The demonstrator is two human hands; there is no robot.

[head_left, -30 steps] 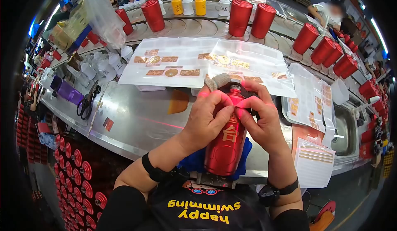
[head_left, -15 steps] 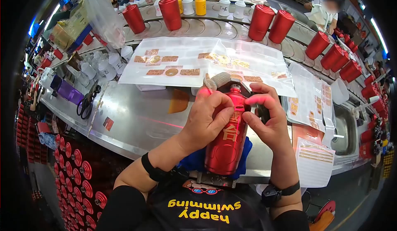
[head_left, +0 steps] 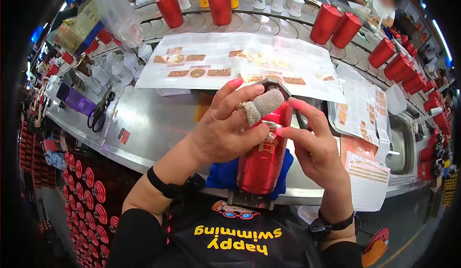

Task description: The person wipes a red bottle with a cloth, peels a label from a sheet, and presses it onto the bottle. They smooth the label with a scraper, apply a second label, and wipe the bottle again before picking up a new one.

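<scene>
A red metallic bottle [head_left: 259, 169] with gold characters lies tilted on a blue cloth [head_left: 287, 169], its neck pointing away from me. My left hand [head_left: 225, 124] reaches over its upper part, fingers spread. A knitted finger cover [head_left: 265, 105] is on one finger, over the bottle's shoulder. The left thumb touches the bottle near a small shiny gold strip [head_left: 272, 125]. From the other side, my right hand [head_left: 314, 145] has its thumb at that strip and its index finger near the bottle's shoulder, the two apart. The left hand hides part of the lettering.
Beyond the bottle lies a sheet of gold stickers [head_left: 197, 59]; more sticker sheets [head_left: 365, 109] lie to the right. Scissors [head_left: 100, 112] and a purple container [head_left: 77, 100] are at left. Red bottles [head_left: 220, 6] stand on a conveyor [head_left: 259, 24]. A sink [head_left: 402, 148] is at right, a co-worker [head_left: 379, 6] behind.
My left hand has opened from a pinch, and its covered finger now lies over the bottle's shoulder. The right thumb has come to the gold strip. Bottles on the conveyor have shifted right.
</scene>
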